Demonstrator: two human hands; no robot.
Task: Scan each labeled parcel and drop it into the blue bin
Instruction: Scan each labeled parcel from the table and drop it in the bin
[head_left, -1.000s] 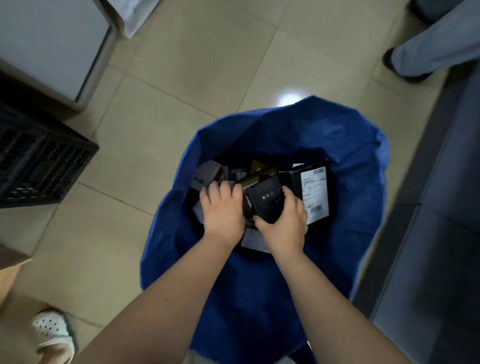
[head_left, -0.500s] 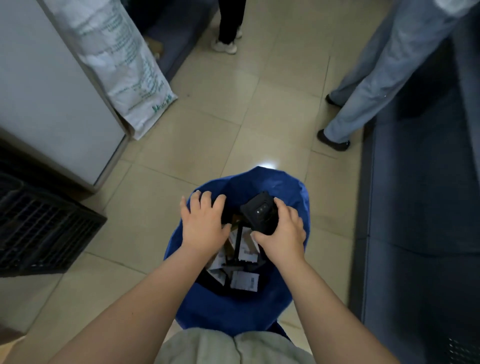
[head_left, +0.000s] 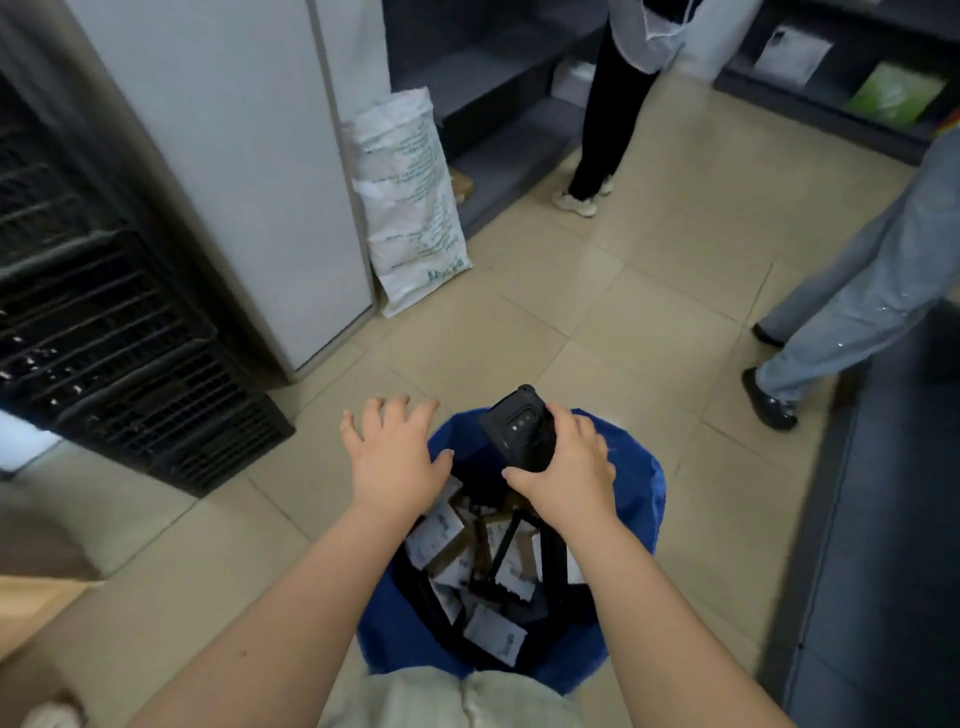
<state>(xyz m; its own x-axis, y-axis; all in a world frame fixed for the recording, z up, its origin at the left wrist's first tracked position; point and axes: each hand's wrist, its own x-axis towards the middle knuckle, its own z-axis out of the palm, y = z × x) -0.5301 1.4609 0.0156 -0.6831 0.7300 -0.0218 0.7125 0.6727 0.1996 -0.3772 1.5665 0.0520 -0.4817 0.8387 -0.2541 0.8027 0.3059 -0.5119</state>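
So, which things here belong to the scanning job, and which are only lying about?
Job: blue bin, labeled parcels in it, black scanner gripped by the right hand, empty left hand.
Lying about: white sack, black crates, white cabinet.

Standing open on the floor, blue bin (head_left: 644, 499); lying jumbled and tilting inside it, white-labelled black and brown parcels (head_left: 434, 538); hanging above its far rim, black scanner (head_left: 519, 428).
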